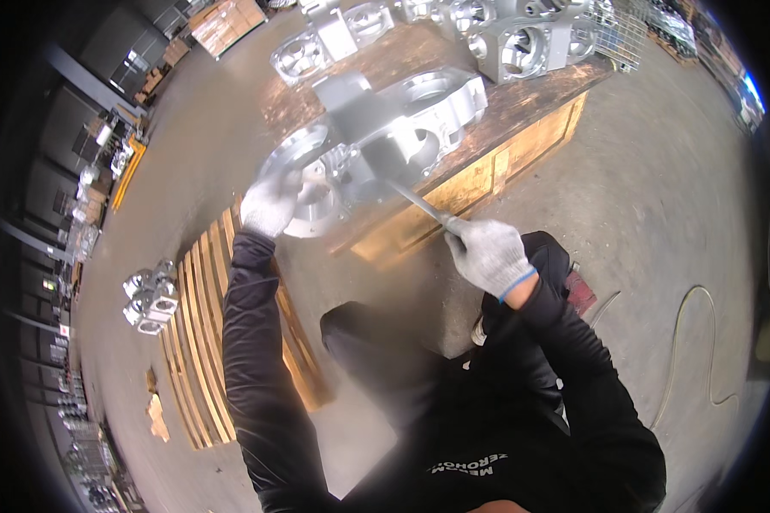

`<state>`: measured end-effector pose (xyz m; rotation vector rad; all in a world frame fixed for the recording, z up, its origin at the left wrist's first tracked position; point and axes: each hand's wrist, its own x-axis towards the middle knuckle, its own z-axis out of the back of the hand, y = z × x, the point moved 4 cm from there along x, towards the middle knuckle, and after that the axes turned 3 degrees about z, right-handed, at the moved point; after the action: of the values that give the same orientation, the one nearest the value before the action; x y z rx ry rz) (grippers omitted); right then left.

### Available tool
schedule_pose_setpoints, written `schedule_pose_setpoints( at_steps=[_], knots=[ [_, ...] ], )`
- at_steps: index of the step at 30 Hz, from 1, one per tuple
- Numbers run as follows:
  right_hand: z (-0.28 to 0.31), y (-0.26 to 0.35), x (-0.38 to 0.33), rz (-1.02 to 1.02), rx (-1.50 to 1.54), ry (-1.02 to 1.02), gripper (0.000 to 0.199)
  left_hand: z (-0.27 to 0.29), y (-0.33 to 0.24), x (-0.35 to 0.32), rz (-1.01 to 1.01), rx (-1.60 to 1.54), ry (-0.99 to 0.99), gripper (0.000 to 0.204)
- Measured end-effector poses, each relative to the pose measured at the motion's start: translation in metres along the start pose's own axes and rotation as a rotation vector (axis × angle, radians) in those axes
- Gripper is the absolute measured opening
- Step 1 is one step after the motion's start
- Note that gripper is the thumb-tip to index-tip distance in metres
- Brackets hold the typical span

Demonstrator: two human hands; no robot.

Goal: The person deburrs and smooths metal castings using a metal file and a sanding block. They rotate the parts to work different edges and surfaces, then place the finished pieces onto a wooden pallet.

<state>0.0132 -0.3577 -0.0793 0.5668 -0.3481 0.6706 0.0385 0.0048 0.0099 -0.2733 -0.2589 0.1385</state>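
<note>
A large silvery metal casting with round openings lies at the near edge of a wooden bench top. My left hand, in a white knit glove, grips the rim of its round left end; the fingers are slightly blurred. Closed around the handle end of a long thin metal tool is my right hand, gloved in white with a blue cuff edge. The tool slants up to the left, its far end at the casting's near side. Its exact kind and its tip are not clear.
More castings stand along the bench's far side, next to a wire basket. A slatted wooden pallet lies on the floor at left, with small metal parts beside it. A hose curls across the floor at right.
</note>
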Motion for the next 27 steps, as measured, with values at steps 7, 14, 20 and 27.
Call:
schedule_pose_setpoints(
  at_steps=[7,14,20,27],
  knots=[
    [-0.026,-0.013,0.059,-0.078,-0.036,0.228,0.018,-0.015,0.033,0.008,-0.111,-0.159,-0.032,0.04],
    [0.009,-0.027,0.034,-0.057,0.123,0.256,0.026,-0.02,0.041,0.008,-0.086,-0.188,-0.061,0.033],
    [0.042,-0.123,-0.061,-0.322,0.429,0.05,0.053,-0.015,0.039,0.0,-0.115,-0.15,-0.096,0.032],
    [-0.071,-0.268,-0.347,-1.54,0.278,0.156,0.044,-0.035,0.076,0.007,-0.247,-0.736,0.049,0.033]
  ],
)
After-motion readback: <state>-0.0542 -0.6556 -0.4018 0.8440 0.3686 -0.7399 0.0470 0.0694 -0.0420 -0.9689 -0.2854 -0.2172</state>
